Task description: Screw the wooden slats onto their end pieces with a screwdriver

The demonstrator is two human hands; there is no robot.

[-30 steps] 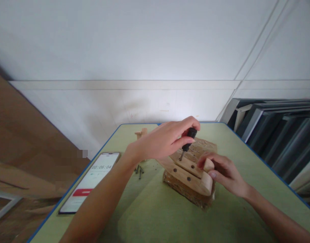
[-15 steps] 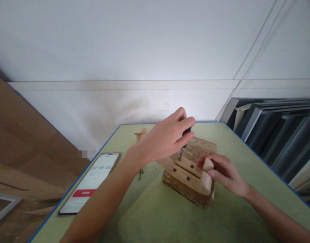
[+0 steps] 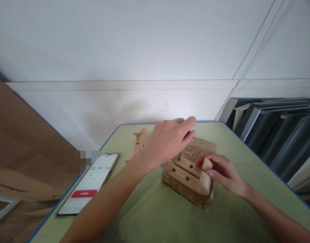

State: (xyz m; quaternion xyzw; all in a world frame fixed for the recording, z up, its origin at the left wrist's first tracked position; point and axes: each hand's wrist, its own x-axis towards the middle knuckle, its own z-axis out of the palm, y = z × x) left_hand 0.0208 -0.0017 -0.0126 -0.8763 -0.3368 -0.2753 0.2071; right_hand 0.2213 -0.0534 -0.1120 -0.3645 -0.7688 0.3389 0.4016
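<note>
My left hand (image 3: 174, 135) is wrapped round a screwdriver (image 3: 179, 156). Its handle is mostly hidden by my fingers, and its shaft stands in a hole of the farther of two pale wooden pieces. Each wooden piece (image 3: 186, 178) has a rounded upturned end and dark screws or screw holes along it. They lie side by side on a brown block (image 3: 182, 192) with a carved-looking, shiny surface. At the near right, my right hand (image 3: 222, 170) pinches the upturned end (image 3: 207, 164) of the farther piece between thumb and fingers.
Behind my left forearm lie more wooden pieces (image 3: 139, 140) of like shape. A phone (image 3: 94, 184) showing a timer rests at the left of the green table (image 3: 145, 219). Dark flat panels (image 3: 279, 125) lean at the right, and a white wall (image 3: 145, 50) stands behind.
My left hand has turned and sunk a little round the screwdriver, now covering its handle. The wooden pieces at the back left show more. My right hand keeps its hold.
</note>
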